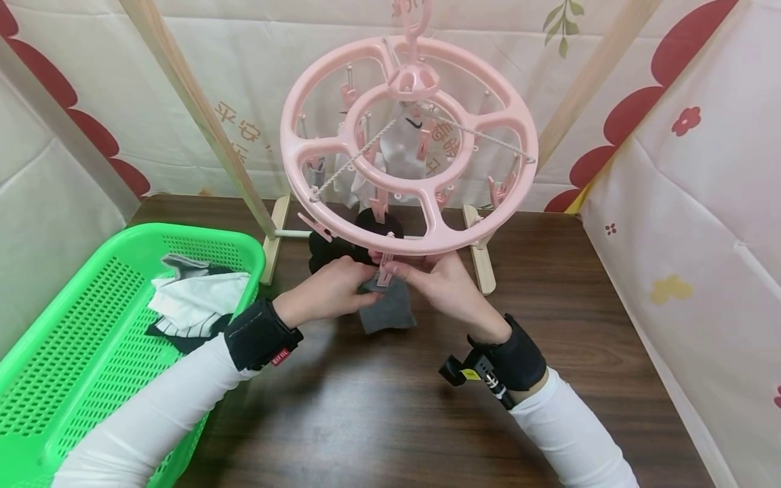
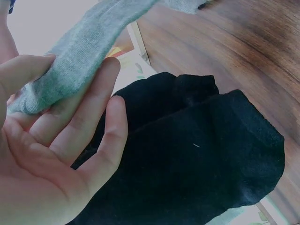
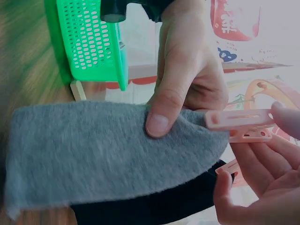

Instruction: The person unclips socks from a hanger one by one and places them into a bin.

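A grey sock (image 1: 390, 310) hangs below the front rim of a pink round drying hanger (image 1: 378, 238). My left hand (image 1: 332, 290) pinches the sock near its upper end between thumb and fingers. With thumb and fingers, my right hand (image 1: 450, 288) squeezes a pink clothes peg (image 3: 239, 121), whose jaws are at the sock's end in the right wrist view. Close behind my left fingers hang black socks (image 2: 187, 150), partly hidden by the hand in the head view.
On the left stands a green basket (image 1: 256, 261) with white, grey and black socks (image 1: 198, 295) in it. A wooden stand (image 1: 482, 261) rises behind the hanger. Light socks (image 1: 405, 149) and several pegs hang from the hanger above the brown table (image 1: 549, 325).
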`<state>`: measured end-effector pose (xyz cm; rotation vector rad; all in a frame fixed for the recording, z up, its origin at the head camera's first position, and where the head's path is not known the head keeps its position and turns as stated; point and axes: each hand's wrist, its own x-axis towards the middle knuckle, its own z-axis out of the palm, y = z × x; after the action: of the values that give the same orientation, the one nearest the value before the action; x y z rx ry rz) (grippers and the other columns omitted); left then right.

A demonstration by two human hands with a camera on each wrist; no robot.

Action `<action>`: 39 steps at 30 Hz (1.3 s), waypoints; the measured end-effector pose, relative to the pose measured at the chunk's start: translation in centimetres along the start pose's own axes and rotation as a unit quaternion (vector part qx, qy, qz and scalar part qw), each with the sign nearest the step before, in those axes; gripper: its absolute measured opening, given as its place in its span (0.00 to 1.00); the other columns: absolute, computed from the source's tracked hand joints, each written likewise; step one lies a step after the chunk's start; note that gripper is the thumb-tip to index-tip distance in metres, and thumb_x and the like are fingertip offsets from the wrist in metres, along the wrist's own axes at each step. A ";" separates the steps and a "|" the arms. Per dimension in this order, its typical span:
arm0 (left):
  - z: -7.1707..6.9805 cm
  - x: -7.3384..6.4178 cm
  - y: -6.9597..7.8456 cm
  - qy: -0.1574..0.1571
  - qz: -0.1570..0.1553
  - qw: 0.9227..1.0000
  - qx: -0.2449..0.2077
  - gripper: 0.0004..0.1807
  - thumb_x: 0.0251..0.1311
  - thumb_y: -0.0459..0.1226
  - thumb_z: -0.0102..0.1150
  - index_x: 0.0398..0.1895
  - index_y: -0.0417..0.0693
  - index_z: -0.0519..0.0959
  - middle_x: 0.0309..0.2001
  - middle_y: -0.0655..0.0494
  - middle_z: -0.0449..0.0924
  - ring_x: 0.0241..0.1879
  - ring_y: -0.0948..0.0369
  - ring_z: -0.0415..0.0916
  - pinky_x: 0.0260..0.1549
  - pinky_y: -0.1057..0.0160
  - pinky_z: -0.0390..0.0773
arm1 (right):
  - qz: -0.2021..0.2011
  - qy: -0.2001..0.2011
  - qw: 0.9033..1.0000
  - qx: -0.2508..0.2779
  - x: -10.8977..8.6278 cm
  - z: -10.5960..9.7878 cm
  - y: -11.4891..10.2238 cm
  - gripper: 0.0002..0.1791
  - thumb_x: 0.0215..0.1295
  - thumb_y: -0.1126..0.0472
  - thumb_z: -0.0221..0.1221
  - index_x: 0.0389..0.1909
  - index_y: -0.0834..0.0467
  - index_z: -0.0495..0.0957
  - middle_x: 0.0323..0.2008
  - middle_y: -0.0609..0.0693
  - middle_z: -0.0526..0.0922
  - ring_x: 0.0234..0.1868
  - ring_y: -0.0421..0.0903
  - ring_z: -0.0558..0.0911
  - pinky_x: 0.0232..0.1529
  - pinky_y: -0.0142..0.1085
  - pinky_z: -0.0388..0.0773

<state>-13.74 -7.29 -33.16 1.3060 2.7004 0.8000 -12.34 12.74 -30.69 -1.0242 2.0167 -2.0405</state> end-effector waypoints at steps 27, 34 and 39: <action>-1.6 -2.6 -1.8 0.029 -0.015 0.999 0.000 0.05 0.56 0.31 0.63 0.33 0.42 0.77 0.22 0.60 0.67 0.22 0.64 0.65 0.26 0.62 0.68 | -0.024 0.029 0.998 -0.053 0.1 -0.8 0.0 0.14 0.67 0.67 0.58 0.50 0.71 0.76 0.38 0.65 0.83 0.43 0.45 0.82 0.45 0.35 0.75; -2.4 -3.5 -2.2 0.047 -0.021 0.999 0.009 0.05 0.56 0.31 0.65 0.34 0.42 0.78 0.25 0.58 0.72 0.23 0.62 0.68 0.27 0.60 0.69 | -0.021 0.028 0.999 -0.031 -0.1 -0.9 0.2 0.29 0.66 0.53 0.61 0.56 0.73 0.70 0.42 0.51 0.83 0.46 0.44 0.80 0.48 0.37 0.71; -3.0 -4.2 -2.3 0.058 -0.021 0.998 0.011 0.05 0.56 0.32 0.65 0.28 0.44 0.77 0.17 0.64 0.65 0.18 0.66 0.65 0.22 0.62 0.67 | -0.005 0.042 0.997 -0.063 -0.5 -0.9 0.2 0.40 0.61 0.40 0.61 0.59 0.71 0.69 0.51 0.50 0.80 0.55 0.46 0.74 0.57 0.43 0.64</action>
<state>-13.40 -12.85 -32.40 1.2398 2.8224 0.8706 -12.51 13.78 -30.99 -0.9860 2.2121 -2.0163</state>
